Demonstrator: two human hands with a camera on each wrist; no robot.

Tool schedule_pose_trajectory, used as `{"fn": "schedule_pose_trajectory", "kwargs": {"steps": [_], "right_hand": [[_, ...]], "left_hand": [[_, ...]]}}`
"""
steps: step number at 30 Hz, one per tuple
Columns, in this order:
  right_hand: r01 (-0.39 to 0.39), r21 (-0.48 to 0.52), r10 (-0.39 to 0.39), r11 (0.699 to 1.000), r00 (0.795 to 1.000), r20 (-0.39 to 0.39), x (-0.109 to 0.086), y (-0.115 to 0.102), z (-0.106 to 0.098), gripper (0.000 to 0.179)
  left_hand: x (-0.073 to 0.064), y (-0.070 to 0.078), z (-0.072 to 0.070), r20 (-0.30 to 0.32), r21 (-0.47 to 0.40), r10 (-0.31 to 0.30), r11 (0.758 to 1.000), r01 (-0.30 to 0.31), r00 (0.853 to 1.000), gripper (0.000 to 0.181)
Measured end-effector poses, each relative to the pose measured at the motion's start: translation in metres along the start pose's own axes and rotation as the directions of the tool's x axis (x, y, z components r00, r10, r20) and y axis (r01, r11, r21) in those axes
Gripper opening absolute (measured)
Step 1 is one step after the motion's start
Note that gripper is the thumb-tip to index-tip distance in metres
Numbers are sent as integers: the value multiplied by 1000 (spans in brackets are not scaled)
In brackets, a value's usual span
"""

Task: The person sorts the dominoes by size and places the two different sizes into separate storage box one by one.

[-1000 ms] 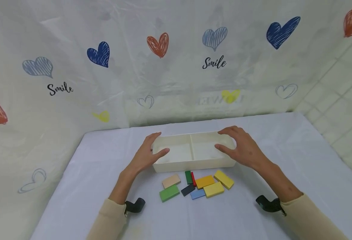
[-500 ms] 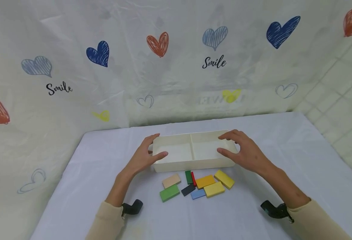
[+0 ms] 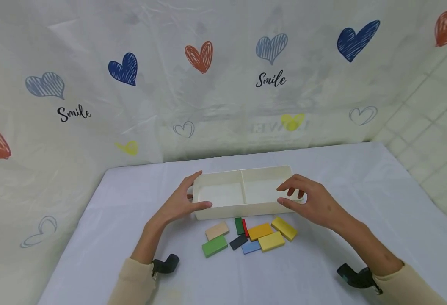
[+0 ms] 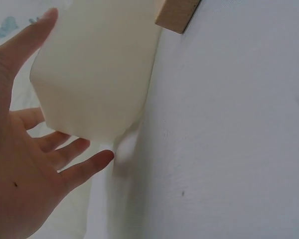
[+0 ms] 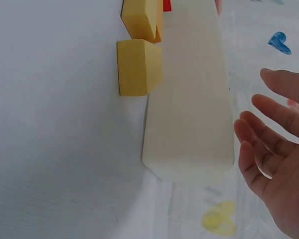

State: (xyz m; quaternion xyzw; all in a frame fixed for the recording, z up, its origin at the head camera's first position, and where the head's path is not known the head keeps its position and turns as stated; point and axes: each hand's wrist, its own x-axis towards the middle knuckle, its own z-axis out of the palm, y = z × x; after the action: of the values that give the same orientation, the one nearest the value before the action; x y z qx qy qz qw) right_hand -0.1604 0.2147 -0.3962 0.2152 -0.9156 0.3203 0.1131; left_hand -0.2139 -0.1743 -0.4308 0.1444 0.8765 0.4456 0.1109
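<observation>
A white two-compartment box (image 3: pixel 246 209) stands on the table, its divider running front to back and both compartments bare. My left hand (image 3: pixel 178 200) spans its left end, thumb at the near rim and index finger toward the far rim. In the left wrist view, the fingers (image 4: pixel 84 167) are spread beside the end wall of the box (image 4: pixel 97 74). My right hand (image 3: pixel 315 202) hovers over the right end, fingers loosely bent with nothing between them. In the right wrist view this hand (image 5: pixel 279 144) is apart from the box (image 5: pixel 194 109).
In front of the box lie flat blocks: beige (image 3: pixel 217 231), green (image 3: pixel 214 246), dark green (image 3: pixel 239 226), red (image 3: pixel 245 228), black (image 3: pixel 238 242), blue (image 3: pixel 251 247), orange (image 3: pixel 260 231) and two yellow, one nearer (image 3: pixel 271 241) and one farther right (image 3: pixel 284 228). A heart-printed sheet (image 3: pixel 223 97) hangs behind the table.
My right hand has drawn back toward me from the far rim, its thumb and fingers coming closer together. The left hand has lowered slightly at the box's left end. The blocks stay put.
</observation>
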Motion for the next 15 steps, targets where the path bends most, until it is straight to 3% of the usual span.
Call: {"fn": "schedule_pose_trajectory", "kwargs": {"steps": [15], "right_hand": [[11,55,-12,998,999,33,-9,-2,-4,19]], "left_hand": [[0,-9,-8,108,-58,28,998,-22,994,111]]}}
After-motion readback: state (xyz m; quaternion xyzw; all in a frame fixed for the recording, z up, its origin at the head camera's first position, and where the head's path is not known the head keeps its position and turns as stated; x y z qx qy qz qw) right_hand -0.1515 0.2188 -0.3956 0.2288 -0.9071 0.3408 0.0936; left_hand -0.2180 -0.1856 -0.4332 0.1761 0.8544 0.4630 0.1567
